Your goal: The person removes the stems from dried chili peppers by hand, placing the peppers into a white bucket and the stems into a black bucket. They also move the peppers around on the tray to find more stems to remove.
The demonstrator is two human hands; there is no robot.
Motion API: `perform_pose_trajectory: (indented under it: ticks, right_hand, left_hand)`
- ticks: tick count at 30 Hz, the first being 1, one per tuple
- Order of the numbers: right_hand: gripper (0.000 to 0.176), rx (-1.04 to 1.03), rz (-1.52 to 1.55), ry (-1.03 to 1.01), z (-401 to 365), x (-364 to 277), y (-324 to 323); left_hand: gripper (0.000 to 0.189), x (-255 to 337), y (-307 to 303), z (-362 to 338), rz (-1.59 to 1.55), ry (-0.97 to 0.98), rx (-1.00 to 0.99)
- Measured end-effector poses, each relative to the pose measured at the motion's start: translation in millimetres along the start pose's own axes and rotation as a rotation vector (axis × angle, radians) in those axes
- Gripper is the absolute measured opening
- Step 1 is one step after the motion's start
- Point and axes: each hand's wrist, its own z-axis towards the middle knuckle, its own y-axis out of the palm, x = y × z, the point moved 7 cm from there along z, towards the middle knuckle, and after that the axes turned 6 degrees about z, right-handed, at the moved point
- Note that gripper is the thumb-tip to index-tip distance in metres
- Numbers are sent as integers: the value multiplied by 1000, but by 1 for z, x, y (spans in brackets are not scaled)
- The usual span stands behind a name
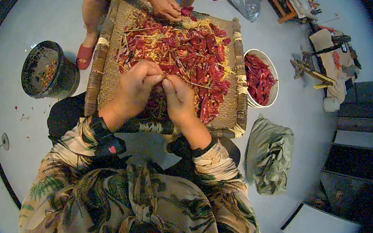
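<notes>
Red dried chillies point(194, 48) and loose yellow seeds lie spread over a square woven tray point(108, 75) with a thick rim. Over the tray's near half, my left hand point(135, 85) and my right hand point(180, 99) meet at the fingertips. Both are closed in a pinch on something small that I cannot make out. A thin pale stalk sticks out to the right of my right hand's fingers. Chillies lie beneath and just beyond both hands.
Across the tray, a co-worker's hands point(166, 7) hold red chilli pieces. A white bucket point(276, 87) of chillies stands right, above a green sack point(270, 156). A black bucket point(69, 78) stands left. A grey plastic bag point(243, 1) lies at the top.
</notes>
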Motion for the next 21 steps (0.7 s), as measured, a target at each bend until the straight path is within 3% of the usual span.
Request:
perform_pose_trajectory:
  ticks: [3, 6, 12, 15, 21]
  right_hand:
    - [19, 9, 4, -29, 0, -4, -1]
    - [17, -19, -28, -51, 0, -8, -2]
    - [18, -101, -2, -148, 1, -19, -1]
    - [19, -139, -46, -163, 1, -21, -1]
    - [12, -160, -22, -183, 1, -26, -1]
  left_hand:
    - [7, -14, 6, -2, -269, -347, -48]
    - [7, -32, 16, -6, -601, -545, -67]
    - [6, -39, 22, -10, -874, -684, -122]
    - [7, -47, 23, -16, -860, -735, -183]
    - [9, -48, 32, -24, -1106, -866, -233]
